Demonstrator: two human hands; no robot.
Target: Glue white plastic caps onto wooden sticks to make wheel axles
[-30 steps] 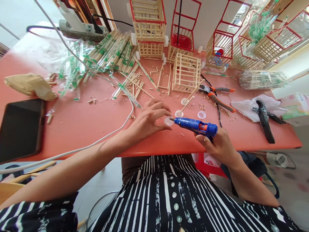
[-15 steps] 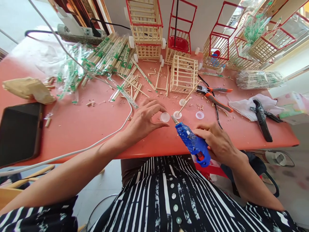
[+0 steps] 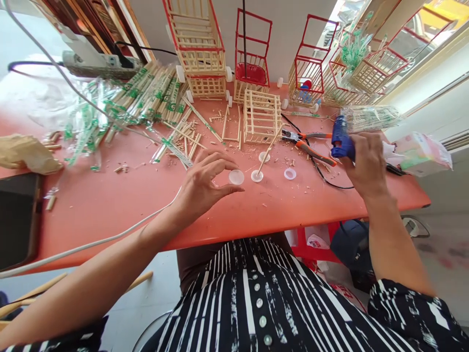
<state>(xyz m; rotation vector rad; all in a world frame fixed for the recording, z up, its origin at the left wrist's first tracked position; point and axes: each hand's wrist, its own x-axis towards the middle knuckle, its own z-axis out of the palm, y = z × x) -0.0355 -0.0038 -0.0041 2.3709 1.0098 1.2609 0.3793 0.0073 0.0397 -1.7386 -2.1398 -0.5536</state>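
1. Disc (image 3: 236, 176), white and round: sat near the front middle of the table (image 3: 110, 205), pinched at its edge between thumb and forefinger of the left hand (image 3: 203, 188). Could not tell whether resting on the top or held just above it.
2. Left hand: half open, other three fingers spread and arched over the disc, touching nothing else.
3. Right hand (image 3: 366, 164): closed in a fist round a blue glue gun (image 3: 340, 138), raised over the table's right end, just beside the pliers (image 3: 311, 146).
4. Just right of the disc: second disc (image 3: 257, 176) with a stick (image 3: 269, 146) tilted in it. Further right, a ring (image 3: 289, 173).
5. Behind these: stick cage (image 3: 260, 117), nothing seen inside.
6. Red-framed cart (image 3: 252, 49): held a red piece (image 3: 251, 73).
7. Next cart (image 3: 309, 54): held small blue and red bits, too small to tell.
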